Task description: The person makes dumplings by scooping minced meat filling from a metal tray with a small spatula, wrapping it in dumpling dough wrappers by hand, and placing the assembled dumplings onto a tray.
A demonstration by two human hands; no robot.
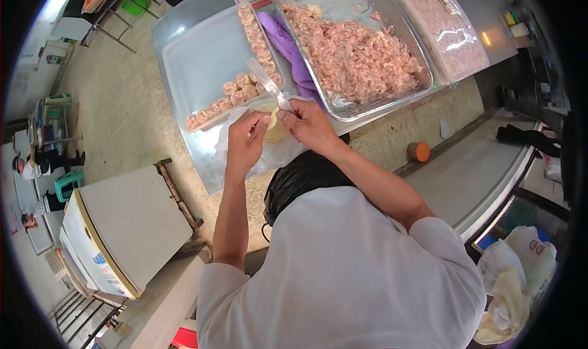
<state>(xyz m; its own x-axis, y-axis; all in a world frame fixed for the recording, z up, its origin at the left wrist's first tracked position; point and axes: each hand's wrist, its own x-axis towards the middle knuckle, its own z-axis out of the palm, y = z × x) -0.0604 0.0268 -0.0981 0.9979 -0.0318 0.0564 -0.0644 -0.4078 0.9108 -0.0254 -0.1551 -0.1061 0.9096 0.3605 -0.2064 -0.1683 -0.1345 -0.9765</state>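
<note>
My right hand (311, 127) is closed around the handle of a flat metal spatula (264, 78), whose blade points up and away toward the tray. The fingers of my left hand (246, 142) pinch the edge of a thin pale round dumpling wrapper (273, 120). Below both hands, more round wrappers (278, 134) lie on a sheet of white plastic (236, 165). Just beyond my hands, filled dumplings (245, 89) line two edges of a shallow clear tray (196, 64). How the wrapper sits in my left palm is partly hidden.
A deep metal pan (324, 107) of minced meat (361, 58) stands to the right, with a purple cloth (288, 45) beside it. Farther right is a lidded plastic box (438, 33). A white freezer (135, 214) stands left; two people (37, 165) are in the background.
</note>
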